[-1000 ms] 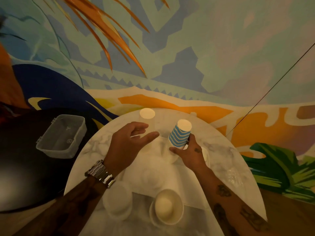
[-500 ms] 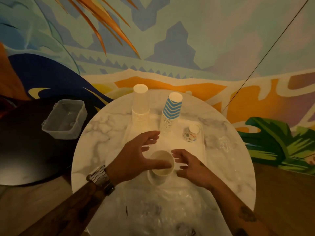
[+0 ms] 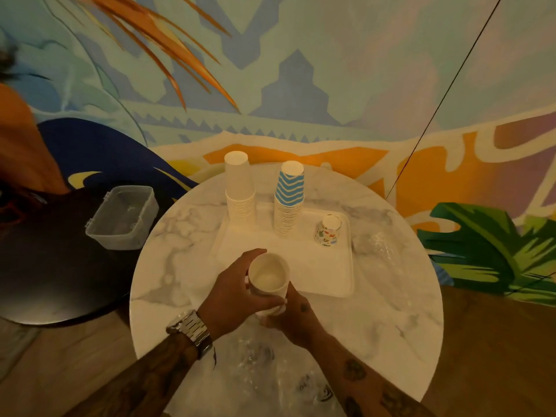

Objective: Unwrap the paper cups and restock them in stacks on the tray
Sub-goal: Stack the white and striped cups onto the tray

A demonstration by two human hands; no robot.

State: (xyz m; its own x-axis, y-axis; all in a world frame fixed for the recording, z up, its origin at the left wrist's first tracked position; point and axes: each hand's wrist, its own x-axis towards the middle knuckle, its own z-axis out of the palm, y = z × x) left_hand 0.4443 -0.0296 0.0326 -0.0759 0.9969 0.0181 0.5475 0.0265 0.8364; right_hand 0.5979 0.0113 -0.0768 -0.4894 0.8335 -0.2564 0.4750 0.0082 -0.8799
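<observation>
A white tray lies on the round marble table. On its far edge stand an upside-down stack of plain white cups and a stack topped by a blue zigzag cup. One small patterned cup sits upside down at the tray's right. Over the tray's near edge, my left hand grips a stack of white cups, mouth up. My right hand holds the same stack from below. Clear plastic wrap lies crumpled near me on the table.
A clear plastic box sits on a dark round table to the left. More clear wrap lies right of the tray. A painted wall stands close behind the table. Wooden floor shows on both sides.
Both hands closed round the white cup stack and lifted it off the wrap toward the tray's near edge. One second ago the right hand held the blue zigzag stack, which stands alone now.
</observation>
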